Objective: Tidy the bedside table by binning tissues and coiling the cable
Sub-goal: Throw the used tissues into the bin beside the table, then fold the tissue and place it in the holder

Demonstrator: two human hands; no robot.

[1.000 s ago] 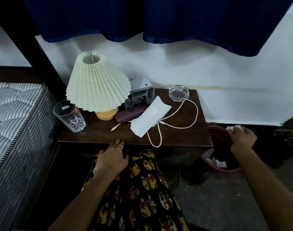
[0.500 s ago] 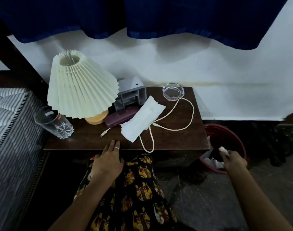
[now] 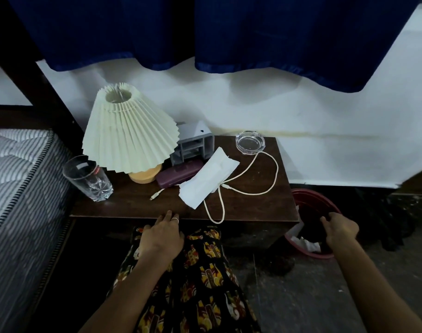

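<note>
A flat white tissue (image 3: pixel 208 178) lies in the middle of the dark wooden bedside table (image 3: pixel 253 207). A white cable (image 3: pixel 272 186) loops loosely across the table's right half and hangs over its front edge. A red bin (image 3: pixel 325 203) stands on the floor right of the table, with crumpled white tissues (image 3: pixel 306 243) inside. My right hand (image 3: pixel 340 230) hovers over the bin with loosely curled fingers and holds nothing. My left hand (image 3: pixel 163 235) rests flat on my patterned lap, fingertips at the table's front edge.
A pleated cream lamp (image 3: pixel 128 131), a drinking glass (image 3: pixel 89 179), a grey house-shaped organiser (image 3: pixel 193 143), a purple case (image 3: pixel 178 174) and a glass ashtray (image 3: pixel 250 142) stand on the table. A striped mattress (image 3: pixel 15 176) lies at the left. Blue curtains (image 3: pixel 205 32) hang above.
My right hand carried a crumpled tissue down over the bin and let it go; the hand is now empty. My left hand stayed on my lap.
</note>
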